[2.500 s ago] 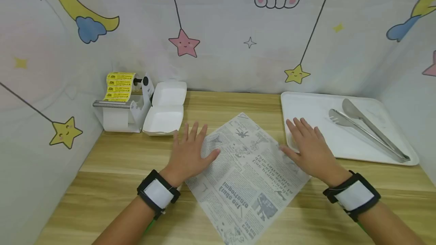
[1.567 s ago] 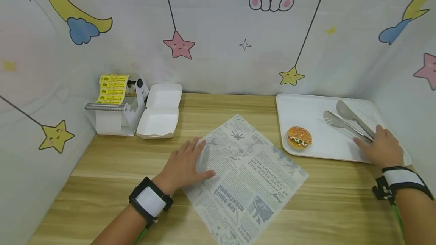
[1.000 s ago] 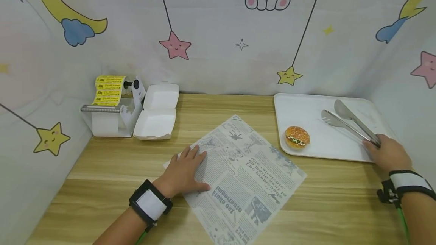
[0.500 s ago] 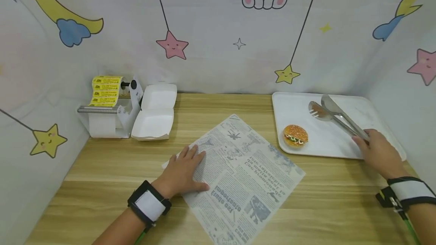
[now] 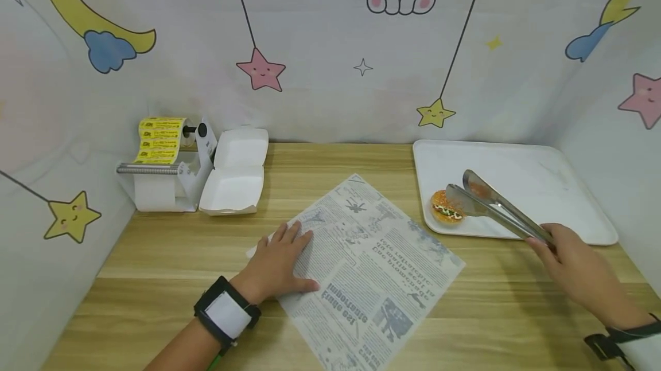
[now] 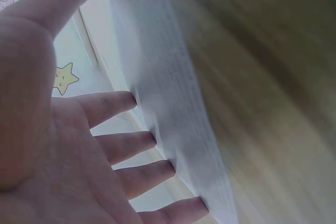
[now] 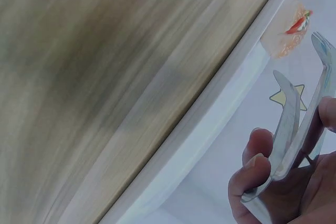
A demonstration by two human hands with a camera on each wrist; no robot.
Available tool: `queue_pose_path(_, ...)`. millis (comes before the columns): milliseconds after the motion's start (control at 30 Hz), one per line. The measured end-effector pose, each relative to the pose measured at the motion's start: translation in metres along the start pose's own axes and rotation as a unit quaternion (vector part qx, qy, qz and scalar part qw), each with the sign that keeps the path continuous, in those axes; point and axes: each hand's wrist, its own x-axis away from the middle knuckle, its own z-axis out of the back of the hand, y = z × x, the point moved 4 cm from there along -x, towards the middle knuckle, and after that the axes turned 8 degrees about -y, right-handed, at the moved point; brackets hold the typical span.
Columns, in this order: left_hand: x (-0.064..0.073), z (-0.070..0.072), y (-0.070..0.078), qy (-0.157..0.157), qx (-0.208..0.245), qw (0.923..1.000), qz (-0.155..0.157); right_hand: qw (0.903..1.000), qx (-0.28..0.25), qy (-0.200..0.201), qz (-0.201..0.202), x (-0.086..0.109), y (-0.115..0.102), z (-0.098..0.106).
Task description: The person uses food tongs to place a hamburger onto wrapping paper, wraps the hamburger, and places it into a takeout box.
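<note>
My right hand point(image 5: 578, 265) grips metal serving tongs point(image 5: 503, 210) near their rear end, fingers and thumb wrapped about the arms. In the head view the tongs' parted tips reach over the white tray point(image 5: 563, 204), and one tip overlaps the right side of the hamburger point(image 5: 444, 207). The right wrist view shows the tongs point(image 7: 294, 129) apart from the burger point(image 7: 289, 30). With fingers spread and straight, my left hand point(image 5: 273, 265) rests on the left corner of a newsprint-patterned paper sheet point(image 5: 372, 262). Its fingertips touch the paper point(image 6: 157, 77) in the left wrist view.
At the back left stands a label dispenser point(image 5: 165, 159) with a yellow roll. Next to it an opened white takeout box point(image 5: 234, 176) lies on the wooden table point(image 5: 330, 159). Fabric walls with cartoon stars point(image 5: 261, 70) border the table at the back and sides.
The right hand left the paper, took hold of the tongs on the tray, lifted them and swung them left toward the burger, which it had hidden earlier. The left hand slid slightly nearer.
</note>
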Motion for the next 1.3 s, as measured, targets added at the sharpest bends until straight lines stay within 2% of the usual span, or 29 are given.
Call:
queue_pose_path(167,-0.001,0.0,0.0,-0.003,0.0,1.0,0.004,0.9996,0.017,-0.019,-0.015,0.003,-0.002,-0.001)
queue_pose_path(500,0.001,0.001,0.001,-0.002,0.002,1.0,0.001,0.9994,0.035,-0.004,0.007,0.005,-0.002,-0.004)
queue_pose_path(667,0.001,0.001,0.001,-0.003,0.002,1.0,0.002,0.9992,0.033,-0.023,0.004,0.005,0.0,-0.003)
queue_pose_path(1000,0.001,0.001,0.0,-0.003,0.002,1.0,0.003,0.9943,0.102,-0.027,0.013,0.004,-0.009,-0.002)
queue_pose_path(1167,0.001,0.0,0.0,-0.004,0.005,1.0,-0.004,0.9943,0.105,-0.011,0.017,0.005,-0.012,-0.005)
queue_pose_path(1300,0.0,0.0,0.0,-0.003,0.0,1.0,-0.003,0.9927,0.114,0.018,0.034,0.007,-0.014,-0.008)
